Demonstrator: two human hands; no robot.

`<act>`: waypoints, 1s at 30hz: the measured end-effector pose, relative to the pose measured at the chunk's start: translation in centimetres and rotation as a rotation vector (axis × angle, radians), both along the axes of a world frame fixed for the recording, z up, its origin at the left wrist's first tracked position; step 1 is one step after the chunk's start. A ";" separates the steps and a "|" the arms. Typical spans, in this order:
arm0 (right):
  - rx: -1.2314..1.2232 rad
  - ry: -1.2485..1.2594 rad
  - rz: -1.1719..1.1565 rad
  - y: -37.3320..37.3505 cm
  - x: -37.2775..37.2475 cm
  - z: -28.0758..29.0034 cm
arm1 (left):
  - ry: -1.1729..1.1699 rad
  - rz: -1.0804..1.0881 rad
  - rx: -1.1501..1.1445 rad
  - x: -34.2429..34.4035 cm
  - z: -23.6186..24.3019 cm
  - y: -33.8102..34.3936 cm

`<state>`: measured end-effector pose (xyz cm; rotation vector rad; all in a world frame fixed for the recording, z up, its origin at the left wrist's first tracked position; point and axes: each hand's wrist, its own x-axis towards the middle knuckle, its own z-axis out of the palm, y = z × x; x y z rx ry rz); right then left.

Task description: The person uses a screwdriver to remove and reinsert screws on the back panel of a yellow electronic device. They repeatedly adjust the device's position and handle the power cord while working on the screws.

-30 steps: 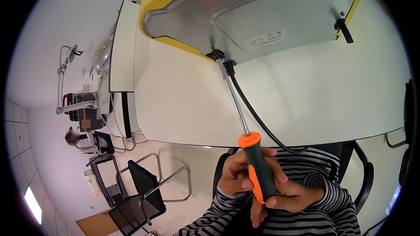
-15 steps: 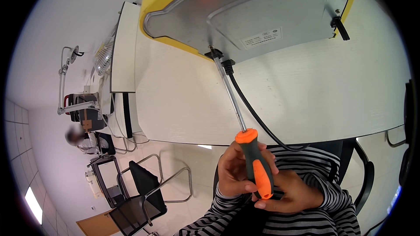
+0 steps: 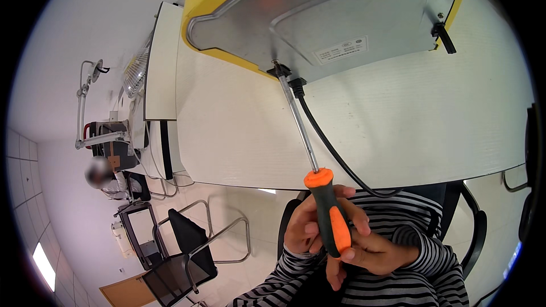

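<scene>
A long screwdriver (image 3: 333,216) with a black and orange handle points away from me, its metal shaft running up to a small black fitting (image 3: 278,70) on a yellow-edged appliance (image 3: 239,31). The shaft's tip meets the grey metal panel just above that fitting. My left hand (image 3: 301,227) is closed loosely around the handle, with fingers passing behind it and showing on its right side. At the butt end, my right hand (image 3: 381,253) grips the handle with its thumb; other fingers hang below. A black power cord (image 3: 327,136) leaves the appliance beside the shaft.
The appliance rests on a white table (image 3: 398,131). Another black foot (image 3: 445,38) juts from its right corner. At the left are a mesh chair (image 3: 182,250), a side desk (image 3: 161,68), a lamp arm (image 3: 82,108) and a seated person (image 3: 116,185).
My left thumb has moved off the handle's lower part and its fingers have shifted around the handle. The right hand's lower fingers have opened downward. The handle has tilted slightly left; the tip stays put.
</scene>
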<state>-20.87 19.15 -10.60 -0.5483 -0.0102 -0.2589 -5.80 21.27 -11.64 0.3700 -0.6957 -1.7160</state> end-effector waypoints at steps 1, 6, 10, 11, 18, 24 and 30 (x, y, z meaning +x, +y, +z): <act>0.025 -0.035 0.014 0.1 0.0 -0.3 | 0.009 -0.001 -0.015 0.0 0.0 0.0; 0.201 -0.119 0.050 -0.2 0.1 -0.4 | 0.001 0.005 -0.033 0.0 0.0 -0.1; 0.174 -0.095 0.023 -0.2 -0.2 -1.1 | -0.180 0.077 0.005 -0.4 0.6 -0.4; 0.151 -0.080 0.018 -0.5 -0.3 -1.0 | -0.194 0.105 0.015 -0.6 0.8 -0.5; 0.052 0.046 -0.058 -0.9 -0.6 -0.2 | -0.318 0.174 0.017 -0.8 1.0 -0.6; 0.003 0.149 -0.179 -0.7 -0.5 0.0 | -0.406 0.212 0.090 -0.8 1.4 -0.4; -0.208 0.140 -0.227 -1.2 -0.6 0.0 | -0.430 0.077 -0.147 -0.5 0.4 -0.8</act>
